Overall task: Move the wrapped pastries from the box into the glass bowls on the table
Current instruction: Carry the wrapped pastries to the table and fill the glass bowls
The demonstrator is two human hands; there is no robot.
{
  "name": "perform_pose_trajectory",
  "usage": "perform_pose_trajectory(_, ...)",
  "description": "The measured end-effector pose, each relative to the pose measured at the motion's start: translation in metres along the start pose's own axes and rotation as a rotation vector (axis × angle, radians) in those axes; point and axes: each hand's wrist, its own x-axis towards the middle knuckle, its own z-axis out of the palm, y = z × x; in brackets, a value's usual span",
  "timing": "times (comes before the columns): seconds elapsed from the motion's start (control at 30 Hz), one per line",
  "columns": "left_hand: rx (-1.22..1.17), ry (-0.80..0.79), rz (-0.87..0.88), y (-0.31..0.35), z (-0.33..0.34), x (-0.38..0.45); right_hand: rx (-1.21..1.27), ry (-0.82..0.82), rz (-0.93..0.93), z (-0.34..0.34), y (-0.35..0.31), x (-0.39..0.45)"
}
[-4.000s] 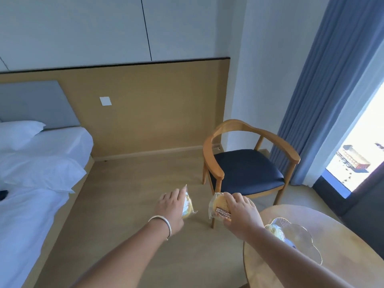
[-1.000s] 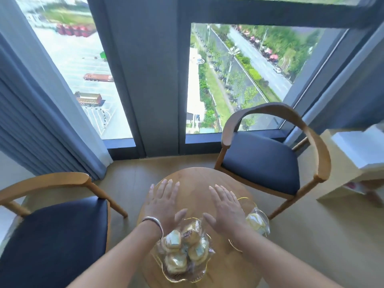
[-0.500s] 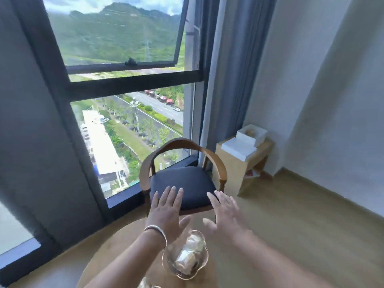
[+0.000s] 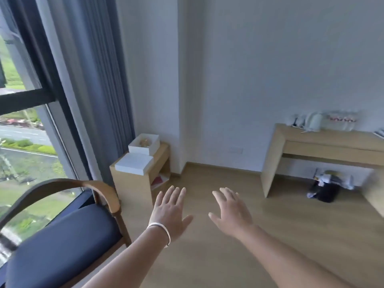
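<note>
Both hands, the left hand (image 4: 168,213) and the right hand (image 4: 232,212), are held out flat and released, nothing grasped. The open box (image 4: 144,144) with pastries (image 4: 144,142) is seen on the far end of the small cabinet (image 4: 133,183).

Both my forearms run out of the bottom edge, so nothing past the elbows shows. Up and to the left of my left grip (image 4: 169,213), the open white box (image 4: 144,144) holds something pale gold, too small and soft to tell whether it is wrapped pastries. The chair (image 4: 62,235) to the left of that grip is cut by the left and bottom edges; its legs are out of sight. Far to the right beyond my right grip (image 4: 232,213), the things on the surface (image 4: 332,140) against the wall blur into white shapes, and the dark bundle (image 4: 326,188) beneath it is smeared past naming.
</note>
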Motion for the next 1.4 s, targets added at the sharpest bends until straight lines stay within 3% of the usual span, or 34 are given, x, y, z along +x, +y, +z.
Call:
perform_pose_trajectory(0.27,-0.017,0.001,0.082,0.089,0.034,0.133,-0.017,0.018,0.12,-0.015,0.132,0.057)
perform_pose_trajectory(0.57,-0.031,-0.06,0.119,0.104,0.079,0.233,-0.011,-0.02,0.176,-0.004,0.198,0.122)
perform_pose_trajectory(0.83,-0.06,-0.045,0.172,0.086,0.135,0.384,-0.017,-0.025,0.229,0.018,0.242,0.256)
perform_pose_trajectory(1.1,-0.075,-0.029,0.206,0.028,0.164,0.547,-0.001,-0.06,0.3,0.027,0.267,0.414)
perform_pose_trajectory(1.4,-0.054,-0.046,0.16,-0.028,0.197,0.666,0.001,-0.069,0.244,0.043,0.271,0.557)
